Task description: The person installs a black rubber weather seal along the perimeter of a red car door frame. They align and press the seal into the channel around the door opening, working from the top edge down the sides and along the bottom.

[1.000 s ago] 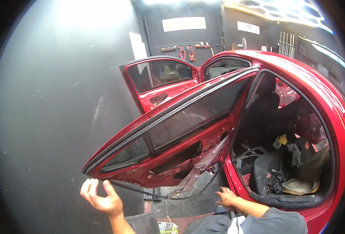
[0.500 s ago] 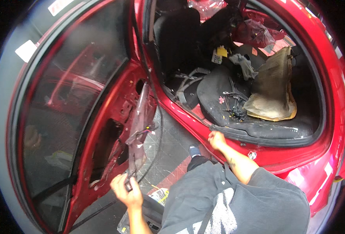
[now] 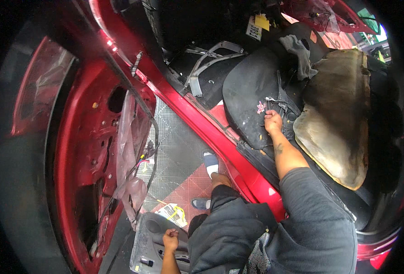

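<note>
My right hand (image 3: pixel 273 122) reaches into the red car, its fingers closed at a tangle of black wiring (image 3: pixel 282 104) on the dark seat (image 3: pixel 250 86). Part of the tangle is hidden under the hand. A small pink patch (image 3: pixel 261 107) shows beside it. To the right lies a tan, dirt-stained seat pad (image 3: pixel 336 123). My left hand (image 3: pixel 170 240) is low in the picture, fingers curled in with nothing visible in them, over a grey door trim panel (image 3: pixel 154 249) on the floor.
At left the open red door (image 3: pixel 83 150) bears loose clear plastic film (image 3: pixel 125 132) and hanging cables (image 3: pixel 154 146). The red door sill (image 3: pixel 202 132) runs between floor and seat. A grey bracket frame (image 3: pixel 211 59), a grey cloth (image 3: pixel 298 55) and a yellow card (image 3: pixel 262 22) lie inside.
My right hand has moved from the sill onto the seat at the wiring. My left hand has come away from the film and cables at the door. The view has shifted closer to the car's interior.
</note>
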Demonstrator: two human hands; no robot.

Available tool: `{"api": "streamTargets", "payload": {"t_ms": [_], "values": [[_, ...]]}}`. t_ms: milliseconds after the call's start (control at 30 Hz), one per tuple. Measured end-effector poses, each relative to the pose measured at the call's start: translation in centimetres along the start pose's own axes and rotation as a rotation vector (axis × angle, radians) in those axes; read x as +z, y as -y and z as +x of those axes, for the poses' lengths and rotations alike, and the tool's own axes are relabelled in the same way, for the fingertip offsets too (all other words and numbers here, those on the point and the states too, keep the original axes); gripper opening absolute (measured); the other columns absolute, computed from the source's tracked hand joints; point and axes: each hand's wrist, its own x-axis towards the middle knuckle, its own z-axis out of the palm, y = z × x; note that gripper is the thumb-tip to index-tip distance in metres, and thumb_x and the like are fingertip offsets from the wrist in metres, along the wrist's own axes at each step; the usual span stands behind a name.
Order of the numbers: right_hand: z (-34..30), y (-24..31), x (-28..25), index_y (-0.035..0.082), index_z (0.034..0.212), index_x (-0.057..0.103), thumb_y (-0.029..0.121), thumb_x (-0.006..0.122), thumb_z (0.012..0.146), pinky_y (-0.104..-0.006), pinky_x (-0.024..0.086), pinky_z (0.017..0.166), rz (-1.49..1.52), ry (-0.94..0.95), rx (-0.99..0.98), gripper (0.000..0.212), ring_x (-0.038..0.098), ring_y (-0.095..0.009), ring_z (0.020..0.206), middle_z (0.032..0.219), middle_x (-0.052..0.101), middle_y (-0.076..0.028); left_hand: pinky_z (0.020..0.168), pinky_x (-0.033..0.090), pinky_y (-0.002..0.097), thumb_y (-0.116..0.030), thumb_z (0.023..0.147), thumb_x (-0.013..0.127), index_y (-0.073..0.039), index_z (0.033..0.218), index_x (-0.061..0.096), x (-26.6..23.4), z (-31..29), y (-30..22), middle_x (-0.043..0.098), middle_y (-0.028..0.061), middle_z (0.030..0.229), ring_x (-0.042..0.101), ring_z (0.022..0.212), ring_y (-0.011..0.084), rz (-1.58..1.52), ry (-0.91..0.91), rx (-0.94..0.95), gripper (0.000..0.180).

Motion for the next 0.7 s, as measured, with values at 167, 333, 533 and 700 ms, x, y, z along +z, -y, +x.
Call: {"api": "streamTargets", "payload": {"t_ms": [167,333,533,700], "values": [[1.4,1.8,1.2,0.014,0.118,0.078,0.020,0.069,0.092,-0.0467,0.058,0.092,-0.195,0.037,-0.008,0.028,0.075,-0.039,0.104,0.105,0.078,-0.019,0.078,0.054,0.0285,-0.007,0.094,0.076,0.001,0.109,0.071,0.2,2.7,-1.5,0.074,0.0060,0.092,0.067,0.082,0.0125,-0.030,-0.005,-0.019,0.017],[2.0,1.2,1.9,0.012,0.116,0.078,0.023,0.078,0.089,-0.0440,0.058,0.088,-0.227,0.003,0.038,0.029,0.076,-0.032,0.097,0.099,0.079,-0.014,0.073,0.051,0.0276,-0.010,0.098,0.073,0.001,0.114,0.070,0.2,4.2,-10.9,0.073,0.0046,0.089,0.063,0.078,0.0109,-0.019,-0.013,0.057,0.020],[1.7,1.4,1.6,0.011,0.105,0.078,0.022,0.079,0.089,-0.0406,0.058,0.082,-0.144,0.014,0.082,0.019,0.076,-0.028,0.089,0.093,0.079,-0.012,0.070,0.048,0.0272,-0.012,0.099,0.072,0.000,0.118,0.070,0.4,5.0,-16.2,0.069,0.0013,0.086,0.060,0.076,0.0096,-0.023,0.017,0.078,0.024],[1.3,0.5,1.6,0.009,0.105,0.075,0.015,0.077,0.089,-0.0404,0.057,0.077,-0.058,-0.013,-0.044,0.017,0.074,-0.028,0.082,0.088,0.077,-0.011,0.075,0.050,0.0269,-0.013,0.100,0.073,0.001,0.118,0.070,0.4,5.4,-13.8,0.073,0.0034,0.097,0.063,0.083,0.0109,0.145,0.021,0.051,0.023]]}}
